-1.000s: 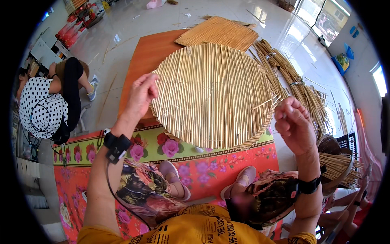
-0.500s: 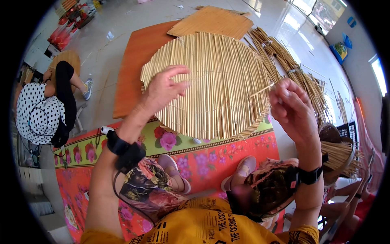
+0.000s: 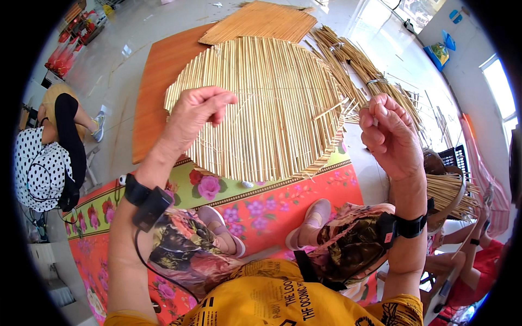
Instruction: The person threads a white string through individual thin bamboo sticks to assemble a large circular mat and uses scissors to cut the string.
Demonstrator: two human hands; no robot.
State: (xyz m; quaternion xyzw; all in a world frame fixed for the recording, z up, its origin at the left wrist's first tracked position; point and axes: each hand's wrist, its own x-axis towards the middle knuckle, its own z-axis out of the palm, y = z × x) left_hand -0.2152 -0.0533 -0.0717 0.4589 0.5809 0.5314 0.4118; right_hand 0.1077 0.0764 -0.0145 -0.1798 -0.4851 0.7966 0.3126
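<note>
A round mat of straight, pale reed stalks [image 3: 272,125] lies before me, with fine cross threads running over it. Above its left part hovers my left hand [image 3: 198,117], thumb and fingers pinched together; whatever is between them is too fine to make out. Off the mat's right edge my right hand [image 3: 391,133] is raised, also closed in a pinch on something I cannot make out. Between the hands, a short loose stalk [image 3: 328,110] lies slantwise across the mat near its right rim. Stalk ends along that rim are uneven.
An orange-brown board [image 3: 149,98] lies under the mat, with a flat brown slatted panel [image 3: 258,23] behind. Tied stalk bundles [image 3: 375,79] lie at right, near a basket of stalks [image 3: 448,193]. A flowered red cloth [image 3: 261,214] spreads underfoot. Other people sit at left [image 3: 43,168] and right [image 3: 484,271].
My left hand's fingers have gone from loosely apart to a pinch. My right hand stays raised and pinched. The mat and surroundings have shifted left in view.
</note>
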